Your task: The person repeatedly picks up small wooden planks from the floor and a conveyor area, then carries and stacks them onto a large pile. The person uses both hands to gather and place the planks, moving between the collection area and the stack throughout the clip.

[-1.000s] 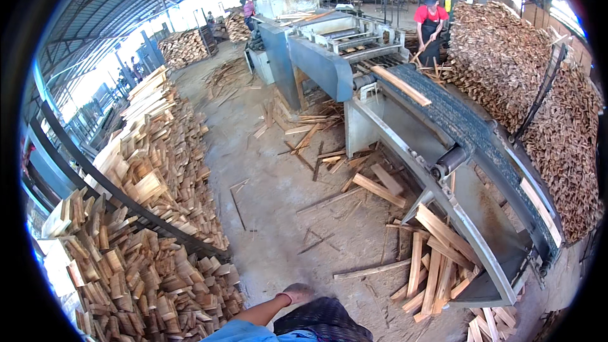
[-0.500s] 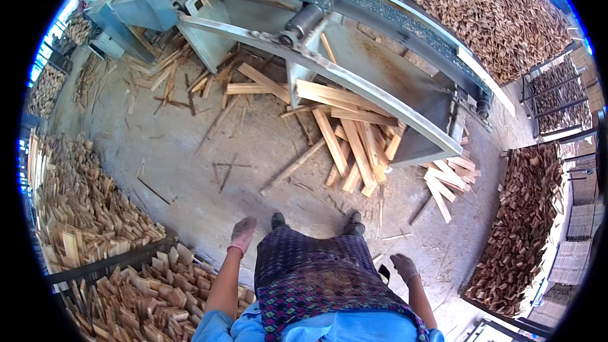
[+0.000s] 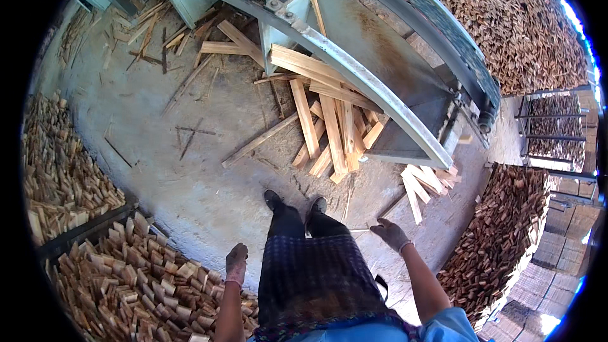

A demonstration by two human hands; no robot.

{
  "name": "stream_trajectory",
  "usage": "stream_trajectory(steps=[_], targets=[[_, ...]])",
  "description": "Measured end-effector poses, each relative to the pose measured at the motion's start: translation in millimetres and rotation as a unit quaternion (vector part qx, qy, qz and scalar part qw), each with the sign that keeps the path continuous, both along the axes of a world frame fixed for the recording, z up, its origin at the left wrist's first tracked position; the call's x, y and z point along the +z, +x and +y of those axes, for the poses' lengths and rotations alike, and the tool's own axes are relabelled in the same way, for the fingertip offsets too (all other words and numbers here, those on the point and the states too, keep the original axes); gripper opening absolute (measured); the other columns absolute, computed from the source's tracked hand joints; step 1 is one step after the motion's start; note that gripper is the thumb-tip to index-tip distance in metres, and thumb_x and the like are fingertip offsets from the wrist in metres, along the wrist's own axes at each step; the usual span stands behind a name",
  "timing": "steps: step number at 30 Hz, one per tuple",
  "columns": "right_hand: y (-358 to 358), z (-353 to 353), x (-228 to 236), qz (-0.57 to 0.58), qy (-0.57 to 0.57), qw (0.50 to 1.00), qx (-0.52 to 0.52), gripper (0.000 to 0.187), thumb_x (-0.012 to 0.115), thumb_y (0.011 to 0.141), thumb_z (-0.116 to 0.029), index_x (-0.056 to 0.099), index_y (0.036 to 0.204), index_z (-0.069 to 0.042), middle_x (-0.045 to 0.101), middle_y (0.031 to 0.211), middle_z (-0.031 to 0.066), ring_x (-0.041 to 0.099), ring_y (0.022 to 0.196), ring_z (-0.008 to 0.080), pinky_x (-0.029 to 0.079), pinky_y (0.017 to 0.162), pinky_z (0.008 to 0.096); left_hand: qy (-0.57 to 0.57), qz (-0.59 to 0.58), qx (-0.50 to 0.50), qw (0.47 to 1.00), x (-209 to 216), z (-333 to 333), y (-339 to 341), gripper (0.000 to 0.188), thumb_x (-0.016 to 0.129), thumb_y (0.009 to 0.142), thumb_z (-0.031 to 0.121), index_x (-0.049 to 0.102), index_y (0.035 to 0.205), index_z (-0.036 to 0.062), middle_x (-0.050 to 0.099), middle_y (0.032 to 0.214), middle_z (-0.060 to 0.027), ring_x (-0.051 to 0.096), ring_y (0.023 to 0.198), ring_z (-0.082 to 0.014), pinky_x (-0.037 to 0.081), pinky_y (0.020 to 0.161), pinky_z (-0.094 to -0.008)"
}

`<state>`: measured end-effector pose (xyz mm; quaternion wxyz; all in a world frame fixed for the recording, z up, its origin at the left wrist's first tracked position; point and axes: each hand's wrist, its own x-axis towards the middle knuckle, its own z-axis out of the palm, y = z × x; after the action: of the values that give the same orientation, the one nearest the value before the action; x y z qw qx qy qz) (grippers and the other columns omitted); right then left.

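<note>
Ideally, footing before the conveyor frame [image 3: 370, 81] should avoid the long stick [image 3: 256, 142]; lifting loose boards [image 3: 332, 130] topmost first should limit sliding. The boards, pale, flat and narrow, lie crisscrossed partly under the frame and in front of it. Nearer than the frame, the right hand [image 3: 392, 236] is empty, fingers slightly apart; finger spread on the left hand [image 3: 237, 263] cannot be told.

Head fisheye cam looks dwn over hands [image 3: 391, 235] & floor [image 3: 149, 174].
</note>
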<state>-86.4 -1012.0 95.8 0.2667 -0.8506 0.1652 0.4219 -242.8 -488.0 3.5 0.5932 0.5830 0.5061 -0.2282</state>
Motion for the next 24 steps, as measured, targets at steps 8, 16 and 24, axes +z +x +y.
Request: stream_trajectory(steps=[8, 16, 24], targets=[[55.5, 4.3, -89.3, 0.055, -0.016, 0.997, 0.047, 0.094, 0.07, 0.086, -0.06, 0.04, 0.149, 0.003, 0.057, 0.137, 0.031, 0.056, 0.13, 0.0382, 0.046, 0.106, 0.0406, -0.013, -0.049, -0.251, 0.967, -53.6, -69.5, 112.7, 0.079, 0.067, 0.094, 0.048, 0.046, 0.143, -0.0101, 0.055, 0.142, -0.0259, 0.053, 0.133, -0.0294, 0.04, 0.111, -0.0368], [191.1, -45.4, -352.2, -0.011, -0.041, 0.992, 0.12, 0.112, 0.069, 0.081, -0.068, 0.028, 0.153, 0.008, 0.046, 0.146, 0.0346, 0.046, 0.138, 0.0419, 0.039, 0.112, 0.0413, 0.018, -0.049, -0.401, 0.915, -273.5, -148.0, 179.3, 0.096, 0.066, 0.089, 0.06, 0.035, 0.15, -0.0075, 0.046, 0.149, -0.0305, 0.044, 0.141, -0.0351, 0.035, 0.117, -0.0376], [311.8, -69.3, -482.6, -0.114, -0.058, 0.992, -0.012, 0.102, 0.071, 0.077, -0.073, 0.045, 0.137, 0.005, 0.065, 0.116, 0.0231, 0.065, 0.108, 0.0328, 0.048, 0.096, 0.0395, 0.042, -0.179, -0.299, 0.936, -431.2, -233.2, 324.4, 0.102, 0.073, 0.081, 0.063, 0.039, 0.148, -0.0043, 0.056, 0.137, -0.0289, 0.055, 0.129, -0.0365, 0.042, 0.111, -0.0394]])
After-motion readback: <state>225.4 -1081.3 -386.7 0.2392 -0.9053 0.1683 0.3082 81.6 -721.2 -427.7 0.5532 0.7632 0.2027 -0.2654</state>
